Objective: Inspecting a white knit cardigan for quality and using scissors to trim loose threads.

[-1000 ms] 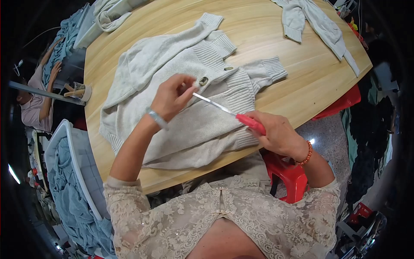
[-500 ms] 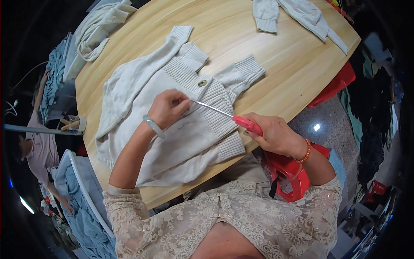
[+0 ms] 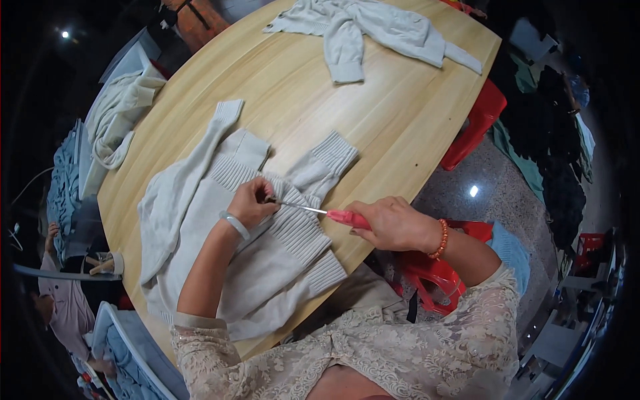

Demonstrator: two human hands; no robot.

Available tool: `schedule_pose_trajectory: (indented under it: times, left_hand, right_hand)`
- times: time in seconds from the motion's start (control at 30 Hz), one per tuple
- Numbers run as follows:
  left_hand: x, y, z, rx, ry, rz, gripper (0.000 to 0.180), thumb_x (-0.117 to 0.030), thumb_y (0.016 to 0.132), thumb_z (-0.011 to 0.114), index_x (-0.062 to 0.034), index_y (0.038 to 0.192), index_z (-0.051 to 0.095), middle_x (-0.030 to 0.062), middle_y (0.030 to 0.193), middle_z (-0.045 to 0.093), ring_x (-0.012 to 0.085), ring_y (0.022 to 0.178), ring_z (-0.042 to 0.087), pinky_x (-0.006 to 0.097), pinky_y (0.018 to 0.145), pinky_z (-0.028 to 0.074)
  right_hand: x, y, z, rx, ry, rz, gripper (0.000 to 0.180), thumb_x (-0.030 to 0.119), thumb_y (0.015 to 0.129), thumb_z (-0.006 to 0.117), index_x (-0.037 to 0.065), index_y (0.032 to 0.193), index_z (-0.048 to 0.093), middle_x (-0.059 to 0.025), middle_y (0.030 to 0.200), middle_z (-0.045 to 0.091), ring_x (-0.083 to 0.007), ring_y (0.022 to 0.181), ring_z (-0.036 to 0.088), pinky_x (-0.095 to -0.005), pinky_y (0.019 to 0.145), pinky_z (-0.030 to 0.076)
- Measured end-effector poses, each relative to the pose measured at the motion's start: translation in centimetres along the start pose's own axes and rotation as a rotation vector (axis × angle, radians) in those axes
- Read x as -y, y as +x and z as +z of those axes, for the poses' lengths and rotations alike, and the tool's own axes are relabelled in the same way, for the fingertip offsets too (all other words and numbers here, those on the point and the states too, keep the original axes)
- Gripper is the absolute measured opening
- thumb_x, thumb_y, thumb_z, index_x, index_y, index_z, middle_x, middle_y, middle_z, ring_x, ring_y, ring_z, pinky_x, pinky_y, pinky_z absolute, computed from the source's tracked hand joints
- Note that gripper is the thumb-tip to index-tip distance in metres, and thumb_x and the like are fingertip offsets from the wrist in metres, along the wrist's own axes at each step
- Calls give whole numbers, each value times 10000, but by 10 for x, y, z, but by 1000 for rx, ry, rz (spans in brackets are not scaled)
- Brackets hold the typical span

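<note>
A cream knitted sweater point(image 3: 193, 213) with ribbed edges and cuffs lies folded over itself on the wooden table. My left hand point(image 3: 250, 207) pinches its ribbed band with thumb and fingers, where the dark edge of a button point(image 3: 270, 199) shows. My right hand point(image 3: 400, 225) grips the red handle of a hand tool point(image 3: 348, 219) with a thin straight metal shaft. That shaft points left and reaches my left fingertips at the button. The exact tip is hidden there.
Another cream sweater point(image 3: 373, 30) lies at the table's point(image 3: 393, 120) far edge. White bins with cream point(image 3: 123, 110) and blue-grey knitwear stand on the left, near a person point(image 3: 67, 303) in a pale top. By the right edge are red plastic stools point(image 3: 475, 123). A small jar point(image 3: 110, 263) sits at the left edge.
The view has shifted, showing more of the far sweater. My left fingers now pinch at the button, which lay uncovered before. The tool's shaft has come to the button too.
</note>
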State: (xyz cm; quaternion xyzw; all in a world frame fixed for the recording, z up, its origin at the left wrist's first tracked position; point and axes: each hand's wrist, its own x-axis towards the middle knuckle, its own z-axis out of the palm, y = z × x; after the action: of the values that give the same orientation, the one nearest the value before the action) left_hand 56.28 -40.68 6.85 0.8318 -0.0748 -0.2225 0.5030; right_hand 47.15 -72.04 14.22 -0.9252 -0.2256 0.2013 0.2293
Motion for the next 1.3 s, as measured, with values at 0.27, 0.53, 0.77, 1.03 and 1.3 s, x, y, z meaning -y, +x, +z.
schedule_pose_trajectory:
  times: [0.27, 0.53, 0.77, 1.03, 1.3]
  left_hand:
    - [4, -5, 6, -42, -160, 43, 183, 9, 801, 748, -17, 939, 631, -25, 847, 615, 48, 758, 552, 195, 693, 464]
    - [6, -10, 11, -125, -408, -3, 177, -21, 900, 655, 18, 1072, 637, 33, 983, 672, 90, 887, 626, 231, 815, 507]
    - [-1, -9, 20, -154, -421, 83, 167, -122, 912, 683, -35, 1054, 669, -50, 856, 656, -1, 695, 527, 154, 573, 393]
    - [6, -7, 12, -174, -356, 67, 153, -82, 912, 667, -7, 1045, 662, -12, 883, 668, 44, 767, 588, 185, 666, 461]
    - [10, -8, 10, -223, -303, 143, 142, -103, 921, 666, -27, 1040, 673, -25, 877, 666, 35, 756, 578, 174, 627, 448]
  right_hand:
    - [-54, 63, -5, -476, -59, 180, 357, 373, 922, 601, 27, 836, 614, -196, 753, 653, -389, 791, 661, -480, 718, 531]
    - [-116, 182, -108, -701, -57, 424, 463, 434, 812, 723, -16, 919, 700, -216, 923, 700, -381, 901, 677, -449, 802, 542]
    - [-154, 275, -77, -781, -209, 451, 304, 232, 884, 623, -25, 1042, 659, -229, 1061, 637, -360, 986, 670, -436, 852, 544]
    - [-69, 193, -35, -256, -33, 77, 322, 276, 801, 685, -40, 858, 668, -247, 808, 684, -387, 826, 677, -448, 743, 533]
    - [-74, 90, -35, -378, 326, -4, 452, 424, 780, 765, 64, 1048, 712, -127, 677, 665, -235, 655, 673, -370, 644, 519]
